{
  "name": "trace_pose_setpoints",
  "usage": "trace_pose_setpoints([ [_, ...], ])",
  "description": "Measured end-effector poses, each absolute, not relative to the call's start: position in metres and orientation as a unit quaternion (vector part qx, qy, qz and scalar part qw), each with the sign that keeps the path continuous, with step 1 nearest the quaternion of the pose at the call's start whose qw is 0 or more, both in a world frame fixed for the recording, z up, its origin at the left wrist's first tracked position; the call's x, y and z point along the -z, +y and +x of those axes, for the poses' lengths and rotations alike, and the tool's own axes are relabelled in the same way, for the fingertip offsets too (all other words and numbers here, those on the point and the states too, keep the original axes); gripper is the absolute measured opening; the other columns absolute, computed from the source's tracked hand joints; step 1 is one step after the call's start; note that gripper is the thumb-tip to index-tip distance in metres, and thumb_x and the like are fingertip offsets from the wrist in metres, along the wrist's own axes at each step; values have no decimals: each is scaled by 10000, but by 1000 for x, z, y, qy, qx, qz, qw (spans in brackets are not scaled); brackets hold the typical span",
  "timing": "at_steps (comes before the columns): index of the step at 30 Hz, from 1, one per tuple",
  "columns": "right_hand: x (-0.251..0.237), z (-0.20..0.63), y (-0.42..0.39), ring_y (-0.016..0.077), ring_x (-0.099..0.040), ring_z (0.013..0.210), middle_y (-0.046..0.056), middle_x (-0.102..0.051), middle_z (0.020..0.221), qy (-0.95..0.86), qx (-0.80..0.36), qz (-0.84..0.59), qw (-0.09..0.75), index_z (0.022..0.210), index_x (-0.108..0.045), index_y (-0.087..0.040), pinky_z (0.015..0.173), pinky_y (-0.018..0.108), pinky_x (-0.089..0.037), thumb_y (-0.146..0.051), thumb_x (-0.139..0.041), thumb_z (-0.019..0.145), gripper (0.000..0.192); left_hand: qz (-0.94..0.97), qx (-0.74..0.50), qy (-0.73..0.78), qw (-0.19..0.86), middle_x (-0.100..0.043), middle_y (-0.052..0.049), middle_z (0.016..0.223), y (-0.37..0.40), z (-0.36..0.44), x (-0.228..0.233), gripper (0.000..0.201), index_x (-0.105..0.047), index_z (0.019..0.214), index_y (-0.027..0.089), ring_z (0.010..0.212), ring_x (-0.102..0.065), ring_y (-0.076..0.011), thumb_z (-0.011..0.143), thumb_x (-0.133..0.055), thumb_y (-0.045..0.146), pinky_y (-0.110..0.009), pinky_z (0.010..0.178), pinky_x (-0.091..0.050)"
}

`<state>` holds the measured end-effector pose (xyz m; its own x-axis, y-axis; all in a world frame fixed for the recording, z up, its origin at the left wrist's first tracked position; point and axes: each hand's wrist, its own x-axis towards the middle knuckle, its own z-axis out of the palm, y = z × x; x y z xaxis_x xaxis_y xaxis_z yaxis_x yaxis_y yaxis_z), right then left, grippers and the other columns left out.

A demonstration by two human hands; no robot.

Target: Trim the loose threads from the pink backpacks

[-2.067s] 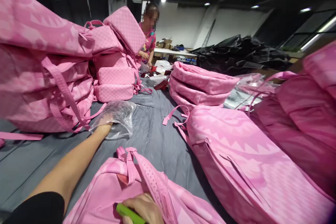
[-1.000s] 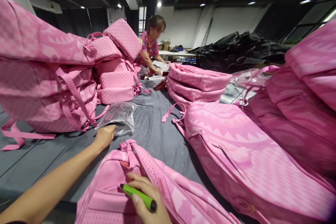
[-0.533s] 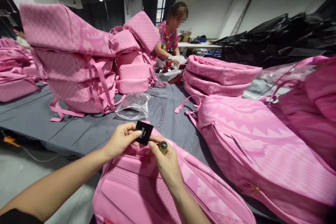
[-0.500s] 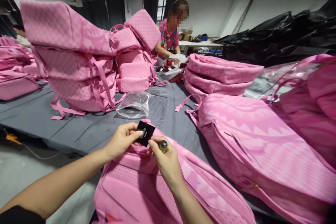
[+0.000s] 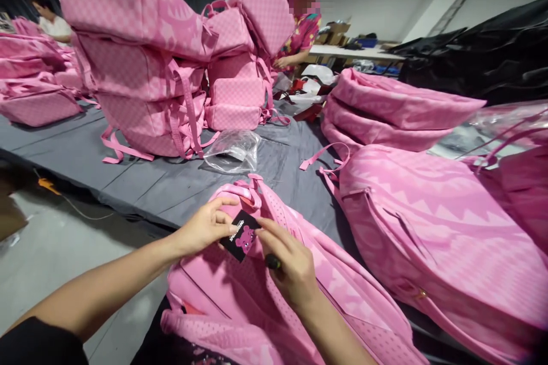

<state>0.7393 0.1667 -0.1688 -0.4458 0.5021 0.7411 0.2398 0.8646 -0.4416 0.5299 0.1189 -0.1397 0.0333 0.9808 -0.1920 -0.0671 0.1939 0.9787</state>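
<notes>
Since half a second ago both hands have dropped lower over the backpack, and the black tag has turned to show a pink figure and white lettering. Far left of the hands, a stack of pink backpacks point(image 5: 141, 63) leans on the grey desk point(image 5: 85, 154), and just beyond the hands lies a clear plastic bag point(image 5: 233, 151). Left hand point(image 5: 205, 228) pinches the black tag point(image 5: 240, 235) between thumb and fingertips, its fingers curled closed on the tag's left edge. Under both hands lies a pink backpack point(image 5: 240, 302), straps up. Right hand point(image 5: 291, 265) touches the tag's right edge with its forefinger and is curled around a pen point(image 5: 273, 263), only the dark tip showing. Right of the hands another pink backpack point(image 5: 428, 228) lies flat. Across the desk, a person point(image 5: 299, 40) works.
</notes>
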Motion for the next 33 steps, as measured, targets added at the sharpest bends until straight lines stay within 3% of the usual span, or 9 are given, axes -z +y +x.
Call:
trace_pose_setpoints([
  [3, 166, 733, 157, 177, -715, 785, 96, -741, 981, -729, -363, -349, 464, 1109, -653, -170, 726, 302, -589, -294, -580, 934, 226, 479, -506, 537, 475, -592, 54, 685, 116, 541, 142, 606, -462, 1346, 167, 623, -556, -70, 807, -707, 294, -170, 613, -432],
  [6, 159, 730, 157, 149, -626, 567, 16, -659, 648, -702, -459, -365, 405, 839, -651, -163, 542, 243, -503, -391, -587, 916, 248, 501, -506, 544, 444, -671, -13, 796, 112, 544, 145, 545, -493, 1339, 155, 726, -634, -114, 843, -663, 303, -216, 690, -493],
  [9, 150, 734, 172, 163, -624, 656, 33, -660, 702, -764, -325, -368, 418, 779, -630, -175, 613, 259, -472, -306, -532, 917, 214, 551, -505, 580, 323, -671, -102, 1168, 108, 530, 151, 601, -461, 1400, 202, 1057, -653, -193, 856, -656, 368, -342, 963, -503],
  [11, 143, 736, 186, 193, -663, 802, 62, -714, 851, -812, -231, -374, 383, 876, -663, -178, 708, 279, -475, -201, -509, 880, 156, 564, -477, 641, 210, -495, -125, 1453, 105, 514, 162, 717, -392, 1463, 237, 1329, -492, -258, 835, -674, 436, -446, 1138, -372],
  [13, 136, 732, 197, 206, -685, 891, 62, -742, 951, -860, -185, -389, 274, 991, -687, -198, 738, 274, -467, -110, -499, 835, 260, 555, -412, 699, 183, -319, -150, 1578, 102, 500, 176, 911, -284, 1525, 217, 1452, -321, -320, 774, -717, 496, -519, 1190, -274],
  [16, 128, 713, 207, 218, -705, 919, 64, -757, 989, -920, -131, -365, 54, 1062, -702, -216, 735, 268, -460, -79, -494, 852, 326, 549, -344, 715, 262, -279, -183, 1592, 98, 490, 199, 1022, -200, 1556, 176, 1457, -309, -353, 746, -731, 504, -522, 1182, -284],
  [20, 127, 684, 212, 249, -725, 878, 107, -765, 895, -948, -90, -288, -96, 965, -747, -173, 705, 278, -468, -126, -521, 890, 243, 553, -366, 689, 291, -433, -136, 1517, 96, 494, 216, 812, -314, 1502, 214, 1396, -428, -300, 818, -661, 482, -454, 1153, -344],
  [29, 139, 657, 216, 282, -737, 841, 116, -766, 878, -948, -55, -255, -182, 912, -764, -150, 684, 297, -517, -74, -639, 787, 192, 542, -350, 707, 289, -483, -164, 1475, 102, 493, 234, 841, -282, 1499, 159, 1396, -430, -315, 823, -620, 527, -485, 1158, -338],
  [33, 135, 663, 207, 273, -730, 859, 111, -752, 953, -953, -54, -259, -146, 986, -737, -142, 674, 304, -519, -142, -618, 837, 191, 550, -346, 709, 274, -419, -139, 1531, 100, 490, 239, 820, -285, 1510, 192, 1427, -386, -311, 833, -607, 524, -489, 1177, -320],
])
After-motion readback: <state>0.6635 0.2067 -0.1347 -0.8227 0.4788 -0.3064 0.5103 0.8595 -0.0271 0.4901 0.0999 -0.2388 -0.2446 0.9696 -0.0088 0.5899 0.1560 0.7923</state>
